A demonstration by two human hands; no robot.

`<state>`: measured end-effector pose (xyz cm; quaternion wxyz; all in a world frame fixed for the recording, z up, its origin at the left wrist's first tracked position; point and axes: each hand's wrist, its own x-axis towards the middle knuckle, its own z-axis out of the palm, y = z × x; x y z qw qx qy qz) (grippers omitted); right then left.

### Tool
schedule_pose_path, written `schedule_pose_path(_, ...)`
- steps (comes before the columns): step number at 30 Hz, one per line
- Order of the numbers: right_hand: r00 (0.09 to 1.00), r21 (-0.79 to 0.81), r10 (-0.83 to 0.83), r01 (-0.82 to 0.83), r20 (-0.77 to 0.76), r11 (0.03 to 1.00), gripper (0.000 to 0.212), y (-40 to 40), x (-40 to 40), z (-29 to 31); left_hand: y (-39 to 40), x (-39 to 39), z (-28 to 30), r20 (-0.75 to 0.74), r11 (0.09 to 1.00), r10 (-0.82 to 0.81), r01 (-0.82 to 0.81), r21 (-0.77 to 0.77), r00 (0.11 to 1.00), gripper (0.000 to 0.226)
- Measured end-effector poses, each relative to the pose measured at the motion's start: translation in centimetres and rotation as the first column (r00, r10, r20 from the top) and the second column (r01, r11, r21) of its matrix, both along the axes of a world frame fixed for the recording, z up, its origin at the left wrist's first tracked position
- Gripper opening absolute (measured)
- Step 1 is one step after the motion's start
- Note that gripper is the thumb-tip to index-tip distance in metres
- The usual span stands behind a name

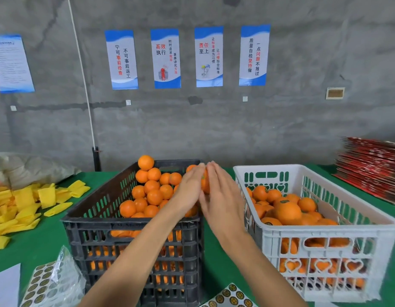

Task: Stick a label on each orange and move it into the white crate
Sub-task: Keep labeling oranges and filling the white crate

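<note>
An orange (pixel 205 184) is held between my two hands above the right edge of the black crate (pixel 134 227), which is heaped with unlabelled oranges (pixel 152 193). My left hand (pixel 189 191) cups it from the left, and my right hand (pixel 223 200) lies against its right side with fingers extended. Most of the orange is hidden by the hands. The white crate (pixel 325 231) stands just to the right, with labelled oranges (pixel 287 212) inside. A sheet of round labels (pixel 233 296) lies at the bottom edge between the crates.
More label sheets in a clear bag (pixel 48 284) lie at bottom left. Yellow foam sleeves (pixel 26 204) are piled on the green table at left. A stack of red flat cartons (pixel 373 167) sits at the far right. A grey wall with posters stands behind.
</note>
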<state>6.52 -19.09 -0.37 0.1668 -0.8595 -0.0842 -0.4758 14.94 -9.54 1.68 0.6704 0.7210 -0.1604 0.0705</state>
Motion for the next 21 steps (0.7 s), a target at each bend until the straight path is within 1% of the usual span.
schedule_pose_path(1,0.998,0.002,-0.056,0.056,0.025,0.998,0.062,-1.0,0.0,0.4,-1.3,-0.3,0.4,0.021,0.997,-0.076,0.077,-0.004,0.997,0.064)
schedule_pose_path(2,0.993,0.004,-0.112,0.112,0.043,0.994,0.061,-2.1,0.1,0.8,-2.5,-0.4,1.0,0.003,0.987,-0.160,0.160,-0.004,0.987,0.071)
schedule_pose_path(4,0.973,-0.044,-0.225,0.228,0.055,0.973,0.062,-5.0,0.3,1.4,-5.0,-0.1,2.2,-0.078,0.941,-0.337,0.337,-0.010,0.938,0.072)
schedule_pose_path(5,0.959,-0.086,-0.281,0.282,0.024,0.956,0.060,-6.5,0.4,1.6,-5.9,0.3,2.9,-0.080,0.918,-0.393,0.396,0.029,0.916,0.069)
schedule_pose_path(6,0.942,-0.131,-0.334,0.328,-0.032,0.936,0.056,-8.0,0.5,1.7,-6.5,0.6,3.5,-0.060,0.909,-0.401,0.405,0.093,0.914,0.069)
schedule_pose_path(8,0.904,-0.188,-0.411,0.386,-0.117,0.903,0.047,-10.4,0.9,1.6,-6.9,0.7,4.6,-0.018,0.924,-0.324,0.321,0.208,0.946,0.081)
schedule_pose_path(10,0.887,-0.210,-0.431,0.395,-0.167,0.894,0.049,-11.2,1.2,1.4,-6.3,1.7,5.2,0.041,0.936,-0.185,0.163,0.312,0.982,0.101)
schedule_pose_path(11,0.892,-0.212,-0.416,0.378,-0.177,0.901,0.051,-10.9,1.4,1.4,-5.3,2.4,5.2,0.068,0.924,-0.119,0.085,0.374,0.991,0.103)
schedule_pose_path(13,0.925,-0.210,-0.336,0.298,-0.177,0.931,0.053,-9.3,1.9,1.6,-2.5,4.4,4.0,0.107,0.876,-0.008,-0.044,0.481,0.994,0.083)
schedule_pose_path(15,0.958,-0.187,-0.230,0.198,-0.169,0.962,0.055,-6.7,2.8,1.9,1.6,6.2,2.3,0.077,0.782,0.092,-0.120,0.612,0.993,0.069)
schedule_pose_path(16,0.967,-0.173,-0.180,0.149,-0.183,0.974,0.057,-5.2,3.3,2.2,4.0,6.6,1.5,0.039,0.739,0.108,-0.107,0.666,0.993,0.067)
schedule_pose_path(18,0.966,-0.155,-0.101,0.064,-0.237,0.986,0.058,-2.1,4.2,2.6,8.9,7.0,0.3,-0.094,0.685,0.125,-0.017,0.729,0.988,0.066)
schedule_pose_path(19,0.962,-0.146,-0.064,0.025,-0.267,0.989,0.056,-0.6,4.7,2.8,11.2,6.9,-0.1,-0.165,0.631,0.158,0.030,0.776,0.974,0.066)
schedule_pose_path(21,0.940,-0.160,-0.031,-0.025,-0.340,0.987,0.049,2.2,5.5,3.0,15.2,6.2,-0.6,-0.290,0.440,0.271,0.149,0.885,0.918,0.066)
